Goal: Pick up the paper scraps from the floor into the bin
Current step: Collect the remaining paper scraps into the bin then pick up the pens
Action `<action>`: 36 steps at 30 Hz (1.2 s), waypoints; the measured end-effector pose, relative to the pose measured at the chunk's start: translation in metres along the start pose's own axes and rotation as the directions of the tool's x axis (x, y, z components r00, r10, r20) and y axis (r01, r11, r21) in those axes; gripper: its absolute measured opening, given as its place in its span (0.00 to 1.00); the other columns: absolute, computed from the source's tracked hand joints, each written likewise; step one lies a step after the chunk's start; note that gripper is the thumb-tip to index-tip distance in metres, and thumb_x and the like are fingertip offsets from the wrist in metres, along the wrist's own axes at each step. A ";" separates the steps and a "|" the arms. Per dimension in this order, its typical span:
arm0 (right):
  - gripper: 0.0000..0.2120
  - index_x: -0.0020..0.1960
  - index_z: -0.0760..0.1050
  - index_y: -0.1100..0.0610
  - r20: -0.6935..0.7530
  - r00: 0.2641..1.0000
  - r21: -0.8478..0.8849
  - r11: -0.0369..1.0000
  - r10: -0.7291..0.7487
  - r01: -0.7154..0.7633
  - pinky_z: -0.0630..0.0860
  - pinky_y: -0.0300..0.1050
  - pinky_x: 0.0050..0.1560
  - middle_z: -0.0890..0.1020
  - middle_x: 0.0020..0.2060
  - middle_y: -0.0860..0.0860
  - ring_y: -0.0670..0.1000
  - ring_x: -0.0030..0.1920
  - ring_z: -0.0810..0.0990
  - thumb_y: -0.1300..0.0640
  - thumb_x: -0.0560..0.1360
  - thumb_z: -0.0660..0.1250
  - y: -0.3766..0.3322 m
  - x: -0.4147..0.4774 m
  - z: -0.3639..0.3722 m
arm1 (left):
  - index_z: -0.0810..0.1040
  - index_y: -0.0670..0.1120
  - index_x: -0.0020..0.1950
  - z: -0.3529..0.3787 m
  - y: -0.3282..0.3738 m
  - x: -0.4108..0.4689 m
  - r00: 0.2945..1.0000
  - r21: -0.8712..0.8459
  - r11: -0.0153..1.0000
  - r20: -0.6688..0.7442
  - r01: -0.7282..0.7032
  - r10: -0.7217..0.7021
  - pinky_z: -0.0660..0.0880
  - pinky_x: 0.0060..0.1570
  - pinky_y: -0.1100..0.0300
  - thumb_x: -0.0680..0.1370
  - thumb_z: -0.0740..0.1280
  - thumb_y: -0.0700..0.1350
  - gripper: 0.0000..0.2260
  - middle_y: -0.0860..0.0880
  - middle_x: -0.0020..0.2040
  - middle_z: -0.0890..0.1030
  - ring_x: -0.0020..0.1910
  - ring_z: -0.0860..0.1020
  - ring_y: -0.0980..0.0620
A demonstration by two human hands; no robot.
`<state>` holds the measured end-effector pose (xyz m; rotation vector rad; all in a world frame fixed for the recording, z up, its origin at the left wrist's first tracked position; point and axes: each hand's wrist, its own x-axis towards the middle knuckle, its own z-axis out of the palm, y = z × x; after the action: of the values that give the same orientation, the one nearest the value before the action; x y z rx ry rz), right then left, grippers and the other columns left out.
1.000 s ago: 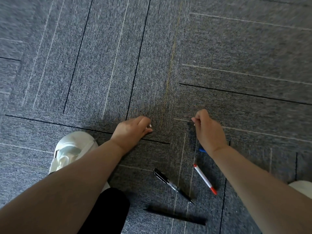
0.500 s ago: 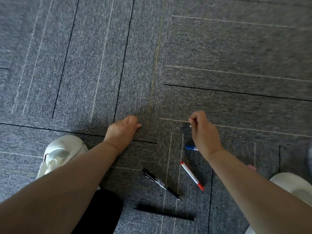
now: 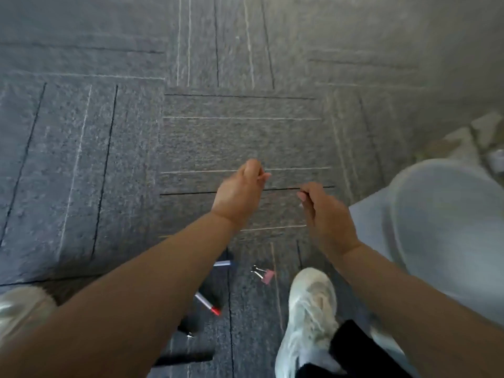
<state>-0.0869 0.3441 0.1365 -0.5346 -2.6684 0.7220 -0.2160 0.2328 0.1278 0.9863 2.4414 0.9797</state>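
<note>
Both my hands hover above the grey carpet (image 3: 240, 137). My left hand (image 3: 240, 192) has its thumb and fingers pinched together; whatever sits between them is too small to make out. My right hand (image 3: 324, 216) is pinched too, with a pale speck of paper scrap (image 3: 300, 205) at its fingertips. A large, pale, rounded bin (image 3: 441, 227), blurred, fills the right side just beyond my right hand. Several white paper scraps (image 3: 463, 137) lie on the floor at the far right, behind the bin.
Near my feet lie a blue-tipped pen (image 3: 223, 264), a red-tipped pen (image 3: 207, 304), a black pen (image 3: 188, 331) and a pink binder clip (image 3: 263, 274). My white shoes (image 3: 311, 317) stand at the bottom. A small white round object (image 3: 497, 159) is at the right edge.
Both hands have lifted off the carpet, still pinched. The white bit by my left fingertips is gone. The view has swung right, bringing the bin and more scraps into sight.
</note>
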 end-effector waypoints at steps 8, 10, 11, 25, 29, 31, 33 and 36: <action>0.11 0.48 0.70 0.64 -0.329 0.860 -0.042 0.904 0.390 -0.426 0.68 0.50 0.36 0.76 0.36 0.61 0.62 0.36 0.75 0.57 0.80 0.55 0.074 -0.063 -0.149 | 0.67 0.44 0.45 0.056 0.163 0.002 0.990 -0.203 0.971 0.029 -0.127 0.136 0.61 0.35 0.56 0.80 0.58 0.45 0.07 0.39 0.43 0.76 0.39 0.74 0.40; 0.08 0.49 0.69 0.62 -0.335 0.782 -0.062 0.816 0.526 -0.575 0.68 0.48 0.42 0.76 0.41 0.60 0.58 0.41 0.73 0.58 0.80 0.54 0.089 -0.082 -0.165 | 0.71 0.39 0.48 0.072 0.198 0.001 0.958 -0.181 0.951 0.096 -0.252 0.272 0.59 0.36 0.56 0.80 0.58 0.45 0.09 0.40 0.44 0.75 0.39 0.73 0.42; 0.08 0.48 0.68 0.60 -0.313 0.767 -0.083 0.788 0.561 -0.610 0.68 0.48 0.45 0.74 0.43 0.58 0.56 0.43 0.72 0.57 0.80 0.54 0.095 -0.090 -0.170 | 0.71 0.37 0.50 0.083 0.210 0.001 0.916 -0.135 0.926 0.151 -0.353 0.371 0.60 0.36 0.55 0.80 0.58 0.45 0.11 0.39 0.45 0.75 0.40 0.73 0.41; 0.20 0.63 0.68 0.59 -0.157 0.873 -0.277 0.828 0.461 -0.487 0.69 0.57 0.60 0.73 0.62 0.59 0.61 0.58 0.71 0.57 0.73 0.67 0.094 -0.109 -0.176 | 0.54 0.48 0.75 0.100 0.187 -0.008 0.734 0.303 0.708 0.518 -0.638 0.440 0.49 0.71 0.44 0.80 0.53 0.55 0.25 0.46 0.76 0.55 0.74 0.52 0.46; 0.20 0.63 0.68 0.62 -0.130 0.945 -0.221 0.921 0.300 -0.322 0.72 0.61 0.56 0.75 0.59 0.62 0.63 0.55 0.74 0.61 0.73 0.66 0.060 -0.096 -0.162 | 0.75 0.43 0.58 0.062 0.162 -0.024 0.767 0.321 0.697 0.267 -0.642 0.584 0.72 0.53 0.49 0.76 0.57 0.51 0.17 0.41 0.57 0.77 0.53 0.76 0.40; 0.20 0.65 0.67 0.63 -0.098 0.970 -0.178 0.955 0.222 -0.237 0.74 0.61 0.52 0.76 0.56 0.63 0.64 0.52 0.75 0.64 0.74 0.65 0.038 -0.088 -0.151 | 0.78 0.42 0.48 0.038 0.145 -0.035 0.787 0.346 0.712 0.160 -0.611 0.596 0.75 0.43 0.53 0.74 0.55 0.49 0.15 0.41 0.46 0.80 0.41 0.79 0.41; 0.21 0.66 0.66 0.63 -0.056 0.988 -0.142 0.978 0.145 -0.152 0.75 0.60 0.48 0.77 0.53 0.63 0.64 0.50 0.76 0.66 0.74 0.63 0.013 -0.080 -0.136 | 0.76 0.42 0.43 0.013 0.125 -0.045 0.833 0.359 0.760 0.107 -0.541 0.542 0.74 0.39 0.54 0.73 0.55 0.48 0.14 0.42 0.41 0.78 0.37 0.77 0.42; 0.22 0.65 0.66 0.64 0.040 0.999 -0.106 0.994 0.031 -0.026 0.75 0.57 0.43 0.77 0.50 0.64 0.64 0.47 0.76 0.68 0.72 0.63 -0.020 -0.074 -0.105 | 0.75 0.42 0.42 -0.019 0.086 -0.064 0.899 0.388 0.821 0.047 -0.418 0.435 0.73 0.38 0.53 0.74 0.55 0.48 0.13 0.42 0.40 0.77 0.37 0.76 0.42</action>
<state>0.0148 0.3391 0.2181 -0.5922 -2.7545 0.6084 -0.1399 0.2234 0.2047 1.7264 2.5618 0.6391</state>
